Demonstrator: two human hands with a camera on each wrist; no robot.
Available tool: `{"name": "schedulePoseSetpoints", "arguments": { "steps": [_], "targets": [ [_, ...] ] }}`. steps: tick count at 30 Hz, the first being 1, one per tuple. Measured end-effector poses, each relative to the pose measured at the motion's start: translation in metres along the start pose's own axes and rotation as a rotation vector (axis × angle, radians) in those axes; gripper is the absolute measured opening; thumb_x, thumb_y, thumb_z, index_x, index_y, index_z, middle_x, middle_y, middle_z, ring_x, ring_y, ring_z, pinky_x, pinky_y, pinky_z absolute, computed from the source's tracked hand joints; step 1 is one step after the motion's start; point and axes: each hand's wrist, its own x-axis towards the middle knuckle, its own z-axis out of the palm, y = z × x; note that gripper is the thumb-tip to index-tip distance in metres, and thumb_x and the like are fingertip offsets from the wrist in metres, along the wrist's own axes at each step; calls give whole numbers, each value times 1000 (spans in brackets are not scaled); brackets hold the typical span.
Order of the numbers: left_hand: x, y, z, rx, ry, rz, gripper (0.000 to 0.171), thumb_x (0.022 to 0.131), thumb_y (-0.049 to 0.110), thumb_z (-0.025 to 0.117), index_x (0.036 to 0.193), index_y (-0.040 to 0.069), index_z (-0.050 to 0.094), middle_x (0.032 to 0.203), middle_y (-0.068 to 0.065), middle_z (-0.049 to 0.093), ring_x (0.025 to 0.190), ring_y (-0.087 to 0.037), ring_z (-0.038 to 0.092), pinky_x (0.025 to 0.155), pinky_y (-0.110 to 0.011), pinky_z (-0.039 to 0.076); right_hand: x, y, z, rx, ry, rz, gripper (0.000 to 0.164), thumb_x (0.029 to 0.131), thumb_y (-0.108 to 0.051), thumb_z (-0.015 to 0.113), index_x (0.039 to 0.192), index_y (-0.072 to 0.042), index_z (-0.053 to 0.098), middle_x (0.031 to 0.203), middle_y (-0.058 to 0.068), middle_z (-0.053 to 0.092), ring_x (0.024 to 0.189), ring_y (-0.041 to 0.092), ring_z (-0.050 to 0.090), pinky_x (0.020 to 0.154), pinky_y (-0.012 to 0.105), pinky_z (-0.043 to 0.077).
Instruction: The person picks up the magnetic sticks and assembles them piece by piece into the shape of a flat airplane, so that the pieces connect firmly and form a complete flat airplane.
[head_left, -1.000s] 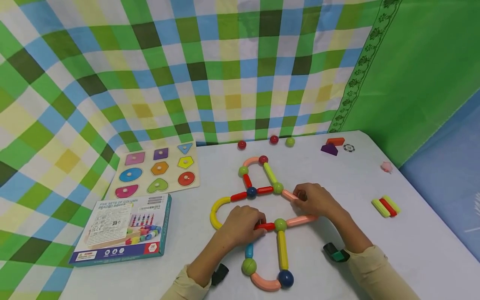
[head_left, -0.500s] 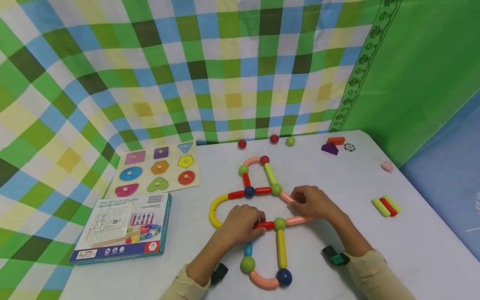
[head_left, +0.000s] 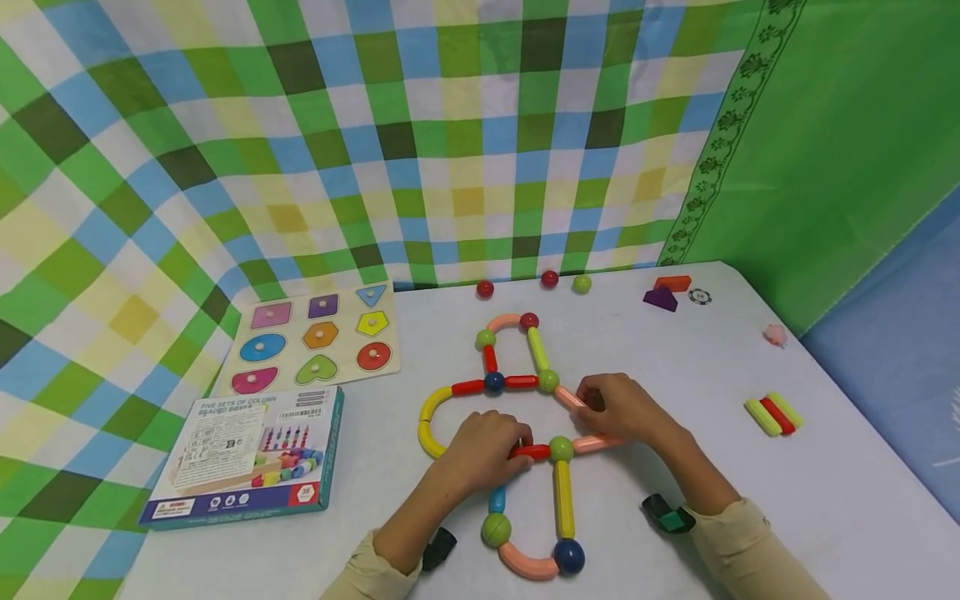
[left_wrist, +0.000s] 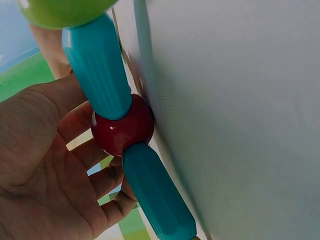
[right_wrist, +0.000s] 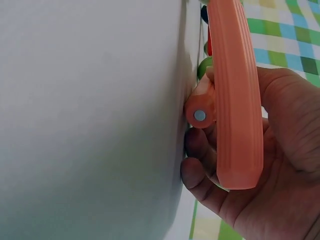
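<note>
Magnetic sticks and balls form a looped figure on the white table. In the head view, my right hand (head_left: 618, 406) pinches a short peach stick (head_left: 567, 396) joined to a green ball (head_left: 549, 381); its magnet end shows in the right wrist view. A longer peach stick (right_wrist: 235, 100) lies in front of that hand. My left hand (head_left: 482, 447) has its fingers curled at a red stick (head_left: 535, 452) beside another green ball (head_left: 561, 448); the exact contact is hidden. In the left wrist view, a red ball (left_wrist: 122, 125) between blue sticks (left_wrist: 159, 192) lies before those fingers.
A shape puzzle board (head_left: 348, 337) and a boxed toy (head_left: 243, 458) lie at left. Loose balls (head_left: 485, 289) sit along the back edge. Purple and orange blocks (head_left: 661, 299), a pink piece (head_left: 775, 335) and several spare sticks (head_left: 773, 414) are at right.
My right hand has shifted slightly left and nearer, with the peach stick. The joined green and blue balls and red sticks slid left along with it. My left hand has stayed nearly still.
</note>
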Motion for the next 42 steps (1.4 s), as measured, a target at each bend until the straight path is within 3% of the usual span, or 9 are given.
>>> {"name": "schedulePoseSetpoints", "arguments": {
  "steps": [5,8,16,26,42],
  "targets": [
    [0,-1,1,5,-3,-5,24,84,37,72,101,21,70,78,12,58,74,-8,49,74,-28,43,7,-7,0,-61,6,8,43,81,-30,75,118,-16,60,78,-5,58,69,14,52,61,28,47],
    [0,-1,1,4,-6,-7,24,84,37,72,102,21,69,79,12,59,75,-8,49,75,-28,44,13,-12,0,-111,9,4,48,82,-34,74,124,-16,57,80,-6,57,71,14,52,62,28,46],
    [1,-1,4,12,-16,-5,25,84,39,71,102,22,69,79,13,58,75,-8,50,76,-29,45,24,-16,-1,-184,-14,-5,37,86,-33,70,117,-14,60,75,-6,54,71,14,49,61,29,42],
    [1,-2,2,18,-12,1,25,83,39,72,102,22,69,79,12,58,75,-8,49,75,-28,44,29,-15,-2,-182,-3,-73,22,88,-29,67,103,-14,62,71,-7,53,65,12,48,58,29,41],
    [0,0,2,38,-15,-18,28,82,40,73,104,23,69,76,11,55,71,-8,46,70,-26,41,32,-2,-8,-215,17,-162,20,89,-29,65,105,-16,68,77,-9,54,71,12,48,64,30,42]
  ]
}}
